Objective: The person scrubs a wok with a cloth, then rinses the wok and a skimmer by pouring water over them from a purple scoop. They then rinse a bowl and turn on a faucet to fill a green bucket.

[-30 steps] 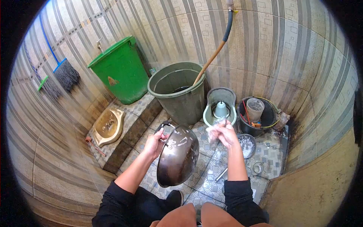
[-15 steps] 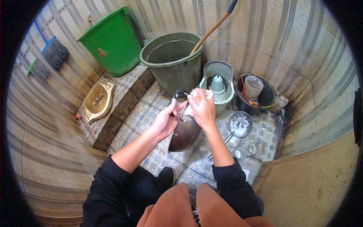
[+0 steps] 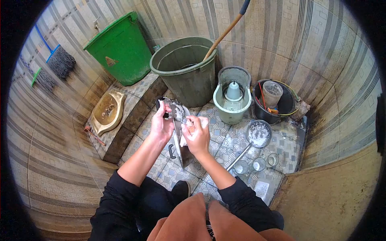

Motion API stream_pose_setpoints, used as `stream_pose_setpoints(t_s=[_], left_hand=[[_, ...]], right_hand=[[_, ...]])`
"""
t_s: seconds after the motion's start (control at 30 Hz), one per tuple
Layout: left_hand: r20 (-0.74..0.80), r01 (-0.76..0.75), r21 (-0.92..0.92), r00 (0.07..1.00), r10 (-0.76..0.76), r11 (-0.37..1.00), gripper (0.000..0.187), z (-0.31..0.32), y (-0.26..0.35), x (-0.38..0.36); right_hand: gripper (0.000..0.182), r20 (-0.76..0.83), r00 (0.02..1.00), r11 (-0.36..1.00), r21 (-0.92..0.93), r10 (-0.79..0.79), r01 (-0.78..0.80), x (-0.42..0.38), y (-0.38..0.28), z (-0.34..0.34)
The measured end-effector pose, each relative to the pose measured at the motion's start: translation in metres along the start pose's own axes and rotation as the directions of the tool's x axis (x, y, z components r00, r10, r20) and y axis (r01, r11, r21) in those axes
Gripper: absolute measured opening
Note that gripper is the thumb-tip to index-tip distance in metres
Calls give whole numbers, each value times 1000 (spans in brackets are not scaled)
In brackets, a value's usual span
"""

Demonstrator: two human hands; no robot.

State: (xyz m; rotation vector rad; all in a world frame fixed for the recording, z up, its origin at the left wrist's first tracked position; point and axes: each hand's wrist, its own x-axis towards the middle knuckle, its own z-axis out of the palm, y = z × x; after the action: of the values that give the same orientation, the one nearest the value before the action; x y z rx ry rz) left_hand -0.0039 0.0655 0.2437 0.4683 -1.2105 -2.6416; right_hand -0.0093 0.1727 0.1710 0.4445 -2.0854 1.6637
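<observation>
A dark wok with two black loop handles is turned nearly edge-on in front of me, white suds on its upper part. My left hand grips it by the rim near the upper handle; the other handle juts out lower down. In my right hand is a soft whitish scrubbing pad with some orange showing, pressed to the wok's sudsy side. Right of it on the floor lies a long-handled frying pan covered in foam. Glasses stand beside that pan's handle.
Behind are a large grey-green bin with a wooden pole, a pale green tub, and a black bucket holding items. A green bin and gold squat toilet sit on the tiled ledge at left.
Both hands have moved left and slightly down with the wok. It has turned from showing its dark brown side to nearly edge-on, and its lower handle now shows.
</observation>
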Motion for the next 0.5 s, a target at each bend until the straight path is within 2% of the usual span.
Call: stream_pose_setpoints(t_s=[0.1, 0.23, 0.27, 0.33, 0.37, 0.43, 0.47, 0.5], left_hand=[[42, 55, 97, 997, -59, 994, 30, 0, -5, -2], [322, 176, 81, 927, -193, 981, 25, -14, -18, 8], [325, 182, 82, 925, -198, 980, 25, -12, -21, 6], [280, 78, 211, 950, -136, 974, 27, -6, -30, 2], [281, 80, 210, 950, -139, 974, 27, 0, -33, 0], [362, -87, 290, 932, -25, 953, 48, 14, -34, -3], [414, -90, 288, 909, -39, 953, 55, 21, -30, -9], [416, -90, 287, 909, -39, 954, 55, 19, -32, -5]], right_hand=[[31, 36, 997, 997, -11, 74, -73, 9, 2, -2], [29, -33, 999, 997, -78, 7, -10, 20, 11, -4], [29, -43, 999, 997, -81, 3, -6, 22, 10, -6], [23, -93, 995, 989, -143, -44, 30, 24, 10, -8], [23, -94, 995, 989, -147, -43, 29, 25, 9, -10], [18, -73, 996, 996, -67, 51, -56, 28, 3, -18], [18, -74, 996, 996, -68, 50, -55, 29, 4, -21], [17, -87, 996, 996, -85, 22, -29, 30, 4, -24]])
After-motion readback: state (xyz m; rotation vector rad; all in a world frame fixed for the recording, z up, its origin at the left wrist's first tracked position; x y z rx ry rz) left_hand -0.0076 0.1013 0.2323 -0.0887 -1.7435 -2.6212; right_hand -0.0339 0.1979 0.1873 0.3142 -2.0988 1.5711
